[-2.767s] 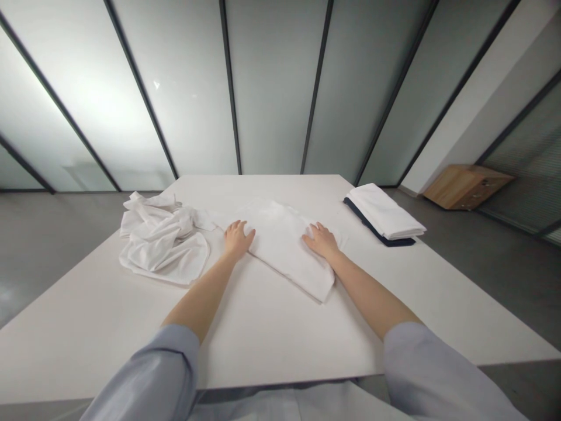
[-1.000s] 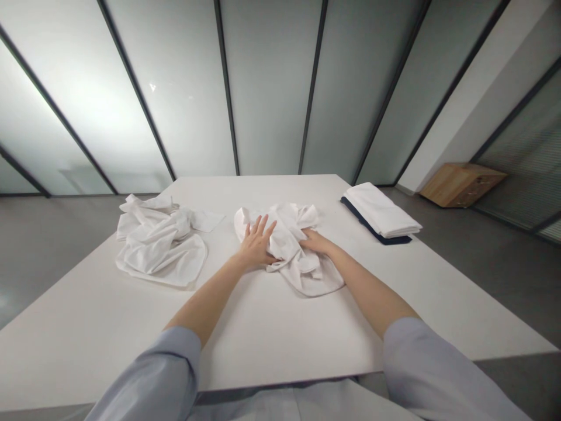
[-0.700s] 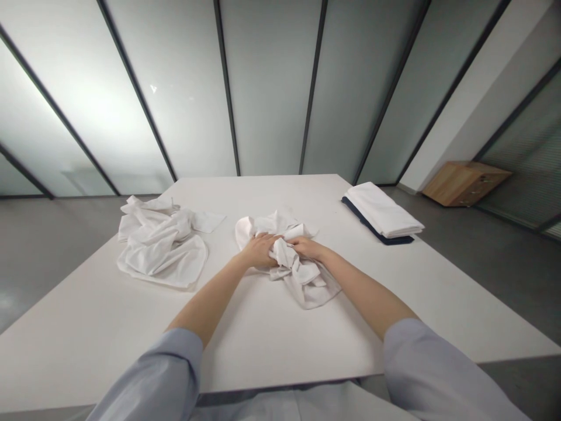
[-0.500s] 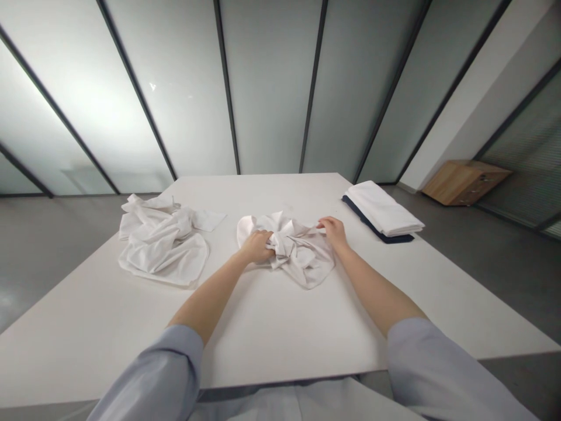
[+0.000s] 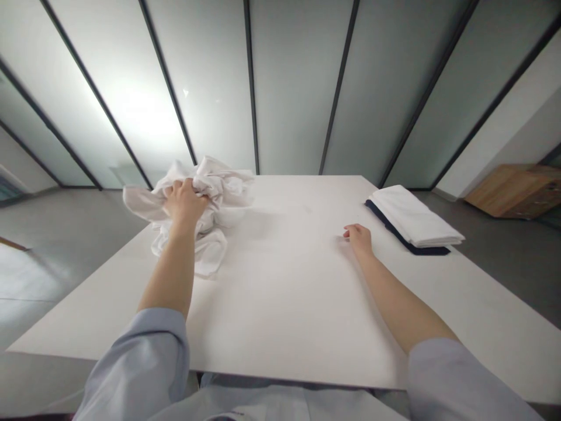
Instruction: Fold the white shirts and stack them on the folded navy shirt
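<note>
My left hand (image 5: 184,202) is closed on a crumpled white cloth (image 5: 223,184), raised at the left side of the table. Its folds spread to both sides of the hand. Beneath it, partly hidden, lies another rumpled white cloth (image 5: 210,251) on the tabletop. Whether the two cloths touch I cannot tell. My right hand (image 5: 359,240) hovers low over the white table (image 5: 284,310), right of the middle, fingers loosely bent and a little apart, with nothing in them. A folded white cloth (image 5: 412,216) is the nearest thing to it.
The folded white cloth rests on a dark navy folded cloth (image 5: 432,251) near the table's right edge. Frosted glass panels (image 5: 289,88) stand behind the table. A wooden cabinet (image 5: 512,190) is on the floor at the far right.
My left hand has lifted the crumpled white cloth from the table's middle and carried it left, over the other cloth. My right hand has let go of it. The view has turned slightly left.
</note>
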### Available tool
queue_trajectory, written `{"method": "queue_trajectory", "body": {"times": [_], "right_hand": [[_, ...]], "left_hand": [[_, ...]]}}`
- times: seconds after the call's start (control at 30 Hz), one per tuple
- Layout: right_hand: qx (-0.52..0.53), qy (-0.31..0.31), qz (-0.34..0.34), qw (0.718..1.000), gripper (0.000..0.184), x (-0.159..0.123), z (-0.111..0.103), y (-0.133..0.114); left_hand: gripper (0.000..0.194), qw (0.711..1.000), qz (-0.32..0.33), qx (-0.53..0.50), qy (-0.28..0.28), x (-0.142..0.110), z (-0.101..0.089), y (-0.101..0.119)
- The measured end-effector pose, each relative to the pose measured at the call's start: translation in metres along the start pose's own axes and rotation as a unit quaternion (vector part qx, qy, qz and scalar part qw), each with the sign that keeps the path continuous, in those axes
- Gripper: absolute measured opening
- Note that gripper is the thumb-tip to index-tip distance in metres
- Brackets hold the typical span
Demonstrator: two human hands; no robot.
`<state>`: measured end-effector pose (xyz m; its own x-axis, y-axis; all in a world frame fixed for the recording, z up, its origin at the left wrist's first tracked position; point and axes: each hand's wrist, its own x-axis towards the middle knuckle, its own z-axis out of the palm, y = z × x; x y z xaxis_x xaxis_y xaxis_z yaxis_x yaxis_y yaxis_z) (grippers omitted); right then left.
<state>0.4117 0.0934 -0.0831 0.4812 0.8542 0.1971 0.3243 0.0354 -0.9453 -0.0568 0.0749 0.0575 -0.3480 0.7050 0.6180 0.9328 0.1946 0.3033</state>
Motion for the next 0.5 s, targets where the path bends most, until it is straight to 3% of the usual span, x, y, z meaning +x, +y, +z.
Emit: {"method": "queue_trajectory", "body": {"times": [0.07, 0.13, 0.23, 0.37, 0.43, 0.5], "right_hand": [[-0.004, 0.000, -0.006, 1.000, 0.015, 0.000, 0.000, 0.000], [0.004, 0.008, -0.001, 1.000, 0.015, 0.000, 0.000, 0.000], [0.038, 0.037, 0.006, 0.999, 0.014, 0.000, 0.000, -0.001], [0.060, 0.109, -0.023, 0.992, 0.014, 0.008, -0.005, -0.008], [0.043, 0.146, -0.063, 0.986, 0.016, 0.016, -0.013, -0.013], [-0.009, 0.185, -0.114, 0.976, 0.020, 0.026, -0.029, -0.015]], "left_hand": [[0.047, 0.994, -0.072, 0.047, -0.068, -0.003, 0.021, -0.023], [0.059, 0.971, -0.132, 0.072, -0.184, -0.012, 0.046, -0.041], [0.080, 0.961, -0.155, 0.055, -0.221, -0.024, 0.070, -0.058], [0.100, 0.963, -0.172, 0.032, -0.207, -0.027, 0.065, -0.053], [0.103, 0.976, -0.151, 0.020, -0.154, -0.030, 0.054, -0.038], [0.097, 0.994, -0.085, -0.001, -0.075, -0.038, 0.045, -0.015]]}}
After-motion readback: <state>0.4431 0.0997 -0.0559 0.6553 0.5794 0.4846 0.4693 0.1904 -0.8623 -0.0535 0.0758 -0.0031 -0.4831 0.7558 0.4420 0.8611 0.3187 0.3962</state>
